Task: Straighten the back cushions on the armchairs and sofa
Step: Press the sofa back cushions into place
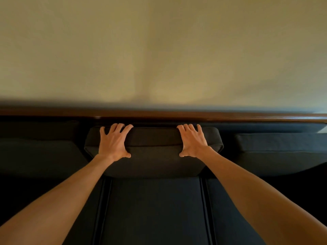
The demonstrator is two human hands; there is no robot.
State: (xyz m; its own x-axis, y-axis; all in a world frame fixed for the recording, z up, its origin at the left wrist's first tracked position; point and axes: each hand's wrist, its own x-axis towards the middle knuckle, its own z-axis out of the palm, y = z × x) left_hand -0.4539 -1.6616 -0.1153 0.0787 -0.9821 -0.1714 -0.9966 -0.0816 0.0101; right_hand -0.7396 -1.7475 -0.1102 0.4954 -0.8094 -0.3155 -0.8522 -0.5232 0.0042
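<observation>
Both grips clamped on the middle back cushion [154, 152]: my left hand [113, 142] and right hand [192, 141] hook fingers over its top edge, thumbs in front, likely to square it against the sofa's wooden rail [230, 116]. Neighbour cushions [283, 151] flank it.
</observation>
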